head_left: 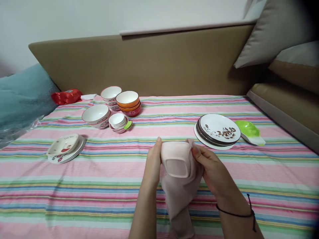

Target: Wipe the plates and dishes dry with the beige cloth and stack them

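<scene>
A pale pinkish bowl (pixel 174 151) with a squared foot ring is tipped so that its underside faces me, held above the striped cloth. My left hand (pixel 154 159) grips its left side, thumb at the upper edge. On the other side my right hand (pixel 208 164) pinches a greyish-pink cloth (pixel 180 202) against the bowl's right side. This cloth wraps around the right and lower part of the bowl and hangs down below it. The inside of the bowl is hidden from me. A black cord bracelet circles my right wrist.
Stacked brown-flowered plates (pixel 219 129) lie to the right, beside a green leaf-shaped dish (pixel 249 131). Back left stand orange bowls (pixel 128 101), a large white bowl (pixel 97 116) and small white dishes (pixel 117 121). A squarish dish (pixel 63 144) rests on plates at left.
</scene>
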The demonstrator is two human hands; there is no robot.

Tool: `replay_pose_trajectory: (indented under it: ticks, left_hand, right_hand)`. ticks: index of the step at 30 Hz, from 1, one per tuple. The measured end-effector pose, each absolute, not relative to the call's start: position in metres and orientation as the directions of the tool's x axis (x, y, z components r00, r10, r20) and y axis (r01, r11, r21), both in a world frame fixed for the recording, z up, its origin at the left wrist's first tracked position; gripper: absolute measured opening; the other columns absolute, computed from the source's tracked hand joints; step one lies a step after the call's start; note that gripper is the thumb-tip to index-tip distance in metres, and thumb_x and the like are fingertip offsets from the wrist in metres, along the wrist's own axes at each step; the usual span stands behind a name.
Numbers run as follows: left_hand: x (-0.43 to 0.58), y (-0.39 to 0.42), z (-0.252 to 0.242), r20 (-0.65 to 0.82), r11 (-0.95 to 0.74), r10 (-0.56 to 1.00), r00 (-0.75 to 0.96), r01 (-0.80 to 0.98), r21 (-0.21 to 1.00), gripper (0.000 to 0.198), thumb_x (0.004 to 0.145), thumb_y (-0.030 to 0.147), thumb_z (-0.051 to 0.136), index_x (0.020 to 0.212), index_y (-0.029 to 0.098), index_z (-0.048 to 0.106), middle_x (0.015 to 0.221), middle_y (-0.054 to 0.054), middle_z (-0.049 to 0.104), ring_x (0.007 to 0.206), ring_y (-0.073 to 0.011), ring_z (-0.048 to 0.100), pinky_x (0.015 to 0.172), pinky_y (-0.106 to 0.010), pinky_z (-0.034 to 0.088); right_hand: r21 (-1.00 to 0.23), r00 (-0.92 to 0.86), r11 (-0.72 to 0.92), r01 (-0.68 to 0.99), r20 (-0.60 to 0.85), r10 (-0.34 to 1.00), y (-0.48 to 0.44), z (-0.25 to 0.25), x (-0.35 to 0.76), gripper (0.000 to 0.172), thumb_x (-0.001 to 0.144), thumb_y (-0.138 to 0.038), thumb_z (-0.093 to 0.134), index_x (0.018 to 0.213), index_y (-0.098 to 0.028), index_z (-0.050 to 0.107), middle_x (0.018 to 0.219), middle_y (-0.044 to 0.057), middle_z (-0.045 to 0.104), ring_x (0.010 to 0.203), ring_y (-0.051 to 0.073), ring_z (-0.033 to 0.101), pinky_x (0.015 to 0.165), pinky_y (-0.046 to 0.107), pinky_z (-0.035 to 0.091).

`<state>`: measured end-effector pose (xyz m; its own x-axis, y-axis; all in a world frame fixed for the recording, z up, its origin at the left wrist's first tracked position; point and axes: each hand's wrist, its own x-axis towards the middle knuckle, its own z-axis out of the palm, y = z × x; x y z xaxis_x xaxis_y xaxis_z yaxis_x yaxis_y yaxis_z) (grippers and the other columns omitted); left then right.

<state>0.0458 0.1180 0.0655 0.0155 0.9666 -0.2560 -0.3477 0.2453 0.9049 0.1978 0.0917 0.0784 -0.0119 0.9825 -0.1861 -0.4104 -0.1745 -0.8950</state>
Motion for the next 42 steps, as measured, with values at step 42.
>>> replay_pose_trajectory:
  ticks: [42]
  left_hand:
    - [0.052,0.11,0.072,-0.079,0.092,0.996,0.047,-0.571,0.816,0.021,0.077,0.038,0.069,0.081,0.017,0.072,0.085,-0.003,0.064,0.077,-0.0153,0.054,0.074,-0.024,0.043]
  right_hand:
    - [-0.636,-0.217,0.624,0.453,0.601,0.769,0.093,0.078,0.174,0.04,0.092,-0.02,0.045,0.131,-0.025,0.052,0.137,0.004,0.052,0.134,0.025,0.037,0.113,0.049,0.029]
